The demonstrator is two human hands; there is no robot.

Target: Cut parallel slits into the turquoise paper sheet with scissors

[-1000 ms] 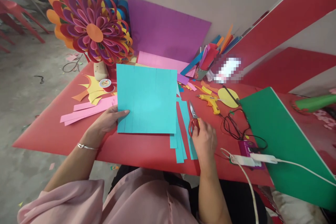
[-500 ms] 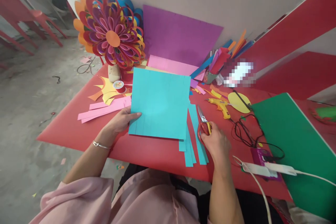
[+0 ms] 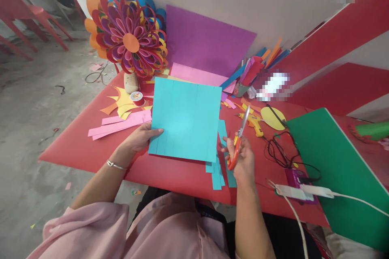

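A turquoise sheet of paper (image 3: 187, 119), marked with faint lines, is tilted up above the red table. My left hand (image 3: 142, 136) pinches its lower left edge, thumb on the front and fingers hidden behind. Scissors (image 3: 235, 151) with red-and-yellow handles are in my right hand (image 3: 244, 158), their blades closed and pointing up and away. Several cut turquoise strips (image 3: 216, 176) lie under the sheet's right side and near my right hand. Pink strips (image 3: 121, 124) rest left of the sheet.
A looped paper flower (image 3: 130, 42) hangs at the back left. Nearby are a thread spool (image 3: 137, 98) and yellow scraps (image 3: 121, 103). On the right lie a yellow glue gun (image 3: 255, 123), black cable, a power strip (image 3: 291, 191) and a green board (image 3: 343, 178). Purple card (image 3: 209, 40) leans behind.
My right hand has lifted the scissors off the table beside the strips and turned them so the blades point upward. The turquoise sheet and my left hand have barely moved.
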